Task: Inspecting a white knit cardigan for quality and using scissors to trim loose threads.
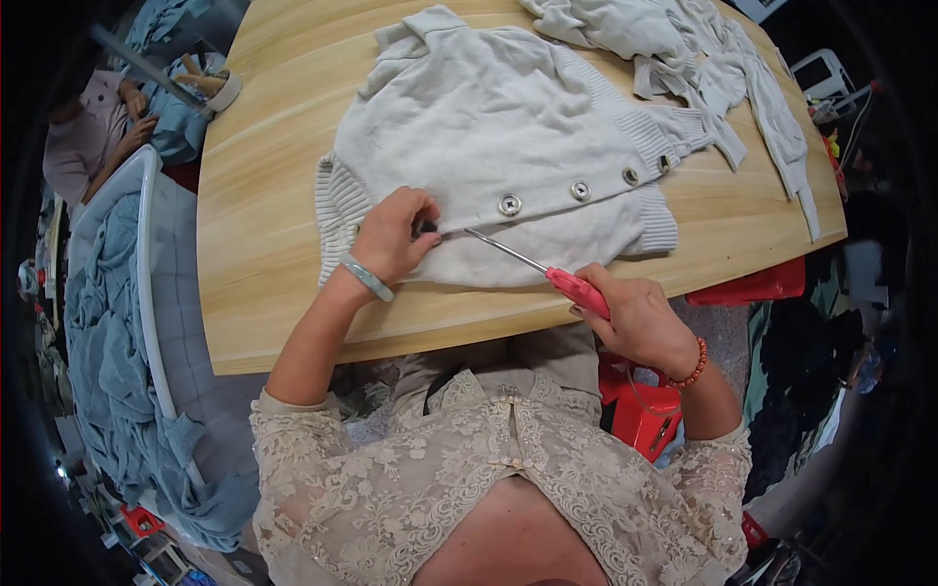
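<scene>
A cream knitted cardigan (489,117) lies on the wooden table in front of me, its buttoned front band running crosswise. Several round buttons show along the band, among them a silvery button (509,205). My left hand (396,234) is closed on the band near the ribbed edge, its fingers curled around a dark button partly hidden there. In my right hand (635,317) is a pink-handled tool (578,293) with a slim metal shaft. The shaft's tip points at the band just beside my left fingertips; whether it touches the knit I cannot tell.
More cream knitwear (684,49) is spread at the table's far right. Left of the wooden table (254,225) stands a white bin (151,264) heaped with blue-grey garments (107,322). Another person (93,137) sits at the far left. A red bag (635,410) is below the table edge.
</scene>
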Action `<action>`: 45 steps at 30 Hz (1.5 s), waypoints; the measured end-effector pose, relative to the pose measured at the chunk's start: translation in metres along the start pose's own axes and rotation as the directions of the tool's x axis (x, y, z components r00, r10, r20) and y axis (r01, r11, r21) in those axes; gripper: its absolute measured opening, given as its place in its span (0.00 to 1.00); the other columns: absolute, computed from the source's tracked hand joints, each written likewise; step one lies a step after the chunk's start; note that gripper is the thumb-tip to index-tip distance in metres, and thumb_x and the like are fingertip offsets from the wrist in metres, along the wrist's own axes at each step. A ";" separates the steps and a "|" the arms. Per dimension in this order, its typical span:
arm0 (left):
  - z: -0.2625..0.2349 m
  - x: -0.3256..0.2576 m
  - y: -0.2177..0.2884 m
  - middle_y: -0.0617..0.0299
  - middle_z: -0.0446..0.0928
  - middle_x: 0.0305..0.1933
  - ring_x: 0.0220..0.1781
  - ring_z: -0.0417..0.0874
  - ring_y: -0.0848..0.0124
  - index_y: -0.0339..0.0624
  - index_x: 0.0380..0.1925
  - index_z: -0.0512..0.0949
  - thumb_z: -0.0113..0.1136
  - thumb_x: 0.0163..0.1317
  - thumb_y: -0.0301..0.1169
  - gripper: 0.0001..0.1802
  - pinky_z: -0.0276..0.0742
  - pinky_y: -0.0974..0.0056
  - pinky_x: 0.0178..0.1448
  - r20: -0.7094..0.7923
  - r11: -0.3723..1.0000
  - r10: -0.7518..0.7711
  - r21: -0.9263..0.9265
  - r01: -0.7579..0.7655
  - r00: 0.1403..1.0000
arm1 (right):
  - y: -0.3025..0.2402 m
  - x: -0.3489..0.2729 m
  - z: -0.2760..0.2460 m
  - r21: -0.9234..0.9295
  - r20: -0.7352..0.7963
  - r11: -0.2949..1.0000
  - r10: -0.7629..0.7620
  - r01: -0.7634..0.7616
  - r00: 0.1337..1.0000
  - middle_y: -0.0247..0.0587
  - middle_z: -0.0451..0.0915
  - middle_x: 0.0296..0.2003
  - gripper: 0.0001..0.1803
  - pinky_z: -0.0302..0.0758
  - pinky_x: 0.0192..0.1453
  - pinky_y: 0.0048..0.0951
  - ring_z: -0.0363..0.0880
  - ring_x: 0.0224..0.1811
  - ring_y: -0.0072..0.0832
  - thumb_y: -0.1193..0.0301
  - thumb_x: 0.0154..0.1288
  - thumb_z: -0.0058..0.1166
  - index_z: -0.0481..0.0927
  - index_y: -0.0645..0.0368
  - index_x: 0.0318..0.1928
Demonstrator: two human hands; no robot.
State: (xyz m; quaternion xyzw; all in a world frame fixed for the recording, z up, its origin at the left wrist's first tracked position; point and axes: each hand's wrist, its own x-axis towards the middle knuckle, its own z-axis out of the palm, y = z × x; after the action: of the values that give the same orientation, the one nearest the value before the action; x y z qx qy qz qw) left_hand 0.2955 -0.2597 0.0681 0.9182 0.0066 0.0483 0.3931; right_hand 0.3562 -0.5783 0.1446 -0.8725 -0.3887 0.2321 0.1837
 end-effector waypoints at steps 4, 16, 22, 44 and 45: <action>0.001 0.004 -0.005 0.62 0.74 0.30 0.30 0.74 0.72 0.38 0.34 0.76 0.69 0.50 0.19 0.12 0.73 0.69 0.37 0.082 0.986 -0.036 -0.158 0.049 0.996 | 0.002 0.001 0.005 0.018 0.016 1.000 -0.026 0.026 1.000 0.52 0.80 0.27 0.17 0.74 0.38 0.48 0.80 0.33 0.54 0.64 0.65 0.58 0.71 0.55 0.50; 0.047 0.058 0.050 0.57 0.77 0.41 0.36 0.78 0.69 0.39 0.43 0.79 0.71 0.52 0.24 0.17 0.76 0.66 0.40 0.116 0.978 0.170 -0.142 -0.153 0.979 | 0.035 -0.035 -0.013 0.098 -0.143 0.989 0.125 -0.112 0.982 0.52 0.81 0.30 0.15 0.75 0.40 0.48 0.81 0.35 0.53 0.63 0.66 0.57 0.72 0.55 0.48; 0.052 0.069 0.043 0.57 0.77 0.28 0.31 0.79 0.64 0.38 0.29 0.78 0.69 0.47 0.22 0.10 0.75 0.64 0.38 0.263 0.991 0.071 -0.129 -0.038 0.962 | 0.043 -0.047 -0.012 0.020 -0.078 0.991 0.135 -0.134 0.988 0.54 0.80 0.26 0.16 0.75 0.38 0.50 0.81 0.34 0.53 0.60 0.66 0.57 0.72 0.56 0.47; 0.086 0.121 0.095 0.60 0.80 0.30 0.29 0.77 0.76 0.36 0.35 0.78 0.67 0.52 0.20 0.10 0.75 0.68 0.38 0.436 0.997 0.065 -0.070 -0.039 0.898 | 0.097 -0.077 -0.029 0.145 -0.051 0.968 0.213 -0.204 0.976 0.54 0.80 0.27 0.16 0.75 0.40 0.49 0.82 0.36 0.51 0.60 0.66 0.57 0.72 0.54 0.47; 0.084 0.121 0.091 0.60 0.80 0.30 0.29 0.77 0.76 0.36 0.35 0.78 0.67 0.52 0.20 0.10 0.75 0.68 0.38 0.439 0.997 0.068 -0.065 -0.043 0.896 | 0.100 -0.073 -0.024 0.163 -0.048 0.971 0.182 -0.172 0.982 0.53 0.81 0.28 0.16 0.76 0.41 0.49 0.82 0.35 0.52 0.61 0.65 0.57 0.72 0.55 0.48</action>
State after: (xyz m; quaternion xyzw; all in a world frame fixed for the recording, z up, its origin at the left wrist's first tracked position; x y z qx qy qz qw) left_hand 0.4215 -0.3769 0.0864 0.8943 -0.1100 -0.1495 0.4071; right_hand 0.3849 -0.7004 0.1333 -0.8933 -0.2836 0.2500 0.2430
